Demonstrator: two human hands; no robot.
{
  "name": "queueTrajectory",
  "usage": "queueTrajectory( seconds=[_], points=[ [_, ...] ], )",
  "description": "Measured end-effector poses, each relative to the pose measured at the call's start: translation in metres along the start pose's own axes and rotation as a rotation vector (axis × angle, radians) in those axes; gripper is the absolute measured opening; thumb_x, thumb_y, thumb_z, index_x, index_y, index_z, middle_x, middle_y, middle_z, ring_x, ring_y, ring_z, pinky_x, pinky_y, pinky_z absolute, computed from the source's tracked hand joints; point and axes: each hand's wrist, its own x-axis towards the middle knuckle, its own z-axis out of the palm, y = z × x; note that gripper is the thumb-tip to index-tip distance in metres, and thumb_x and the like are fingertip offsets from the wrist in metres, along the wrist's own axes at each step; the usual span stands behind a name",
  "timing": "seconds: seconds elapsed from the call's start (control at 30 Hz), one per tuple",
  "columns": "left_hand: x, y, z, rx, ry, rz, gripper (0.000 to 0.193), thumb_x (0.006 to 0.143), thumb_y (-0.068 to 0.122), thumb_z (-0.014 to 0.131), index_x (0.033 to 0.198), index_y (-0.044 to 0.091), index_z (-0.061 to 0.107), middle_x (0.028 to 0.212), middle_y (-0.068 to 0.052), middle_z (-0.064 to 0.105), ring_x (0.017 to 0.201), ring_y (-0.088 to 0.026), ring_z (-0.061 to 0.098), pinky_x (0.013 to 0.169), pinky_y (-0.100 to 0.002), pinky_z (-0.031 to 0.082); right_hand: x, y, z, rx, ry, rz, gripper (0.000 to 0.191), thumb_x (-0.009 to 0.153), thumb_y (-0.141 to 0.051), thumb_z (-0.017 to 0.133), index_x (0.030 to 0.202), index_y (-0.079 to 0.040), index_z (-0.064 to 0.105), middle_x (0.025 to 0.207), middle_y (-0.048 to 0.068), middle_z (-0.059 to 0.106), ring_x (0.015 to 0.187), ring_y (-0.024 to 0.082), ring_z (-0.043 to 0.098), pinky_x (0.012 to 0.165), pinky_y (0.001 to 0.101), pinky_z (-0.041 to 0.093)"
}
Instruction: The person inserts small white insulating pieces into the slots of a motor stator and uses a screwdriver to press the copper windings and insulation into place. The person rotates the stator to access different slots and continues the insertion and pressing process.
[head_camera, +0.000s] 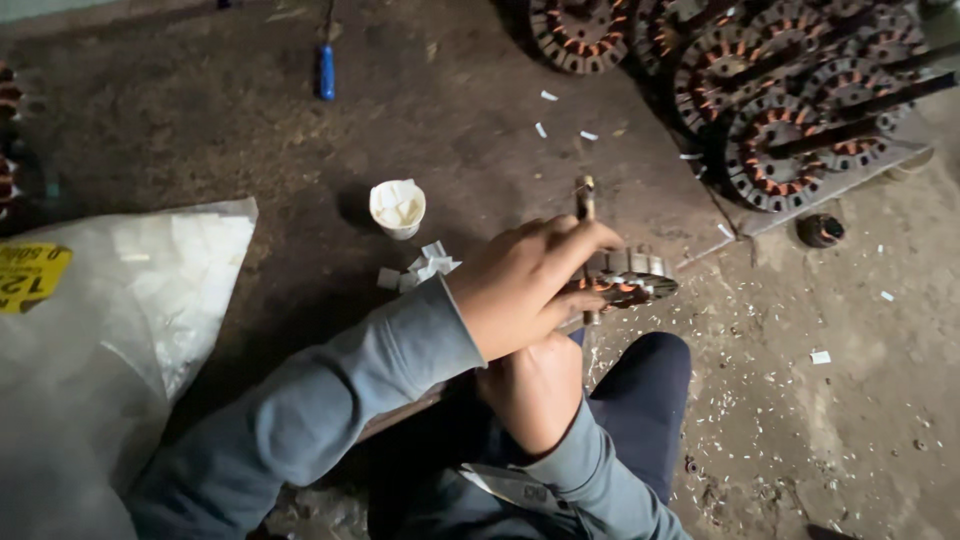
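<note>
Two hands work a wound stator (625, 280) just right of the frame's centre, above the person's knee.

The left hand (525, 290) lies over the stator with fingers curled, thumb and forefinger pinched at its metal shaft (585, 205); the right hand (535, 390) sits beneath it, its grip hidden, so I cannot tell how it holds. Lower right of the frame, the dusty floor (840, 430) lies open. Upper right, a stack of stators (790, 90) crowds the edge of a board. Left of the hands stand a small white cup (397, 208) and paper slips (425, 265); a clear plastic bag (110, 330) fills the left edge. A blue-handled screwdriver (326, 70) lies at the top.
</note>
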Motion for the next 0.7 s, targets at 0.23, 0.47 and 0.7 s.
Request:
queueTrajectory(
  seconds=[0.23,0.47,0.7],
  points=[
    [-0.001,0.005,-0.013,-0.092,-0.024,-0.060,0.045,0.085,0.015,0.081,0.120,0.005,0.055,0.113,-0.016,0.067,0.104,-0.034,0.069,0.087,-0.041,0.054,-0.018,-0.003,-0.006,0.299,0.145,0.169,0.034,0.074,0.002,0.075,0.106,0.006,0.062,0.093,0.022,0.066,0.083,0.040,0.067,0.072,0.0406,0.053],
    [-0.005,0.001,-0.008,-0.233,0.042,-0.144,0.043,0.081,0.016,0.087,0.114,0.005,0.060,0.104,-0.010,0.073,0.098,-0.024,0.074,0.084,-0.035,0.057,-0.033,-0.005,-0.047,0.590,0.434,0.392,0.028,0.085,0.014,0.070,0.112,0.006,0.062,0.101,0.014,0.071,0.091,0.017,0.070,0.084,0.0265,0.057],
    [-0.014,-0.007,0.006,-0.485,0.023,-0.298,0.039,0.081,0.000,0.078,0.116,0.003,0.062,0.105,-0.008,0.076,0.103,-0.021,0.076,0.088,-0.032,0.059,-0.011,0.011,-0.088,0.459,0.500,0.171,0.022,0.088,0.017,0.066,0.107,0.010,0.063,0.109,0.018,0.070,0.097,0.021,0.072,0.086,0.0277,0.059]
  ],
)
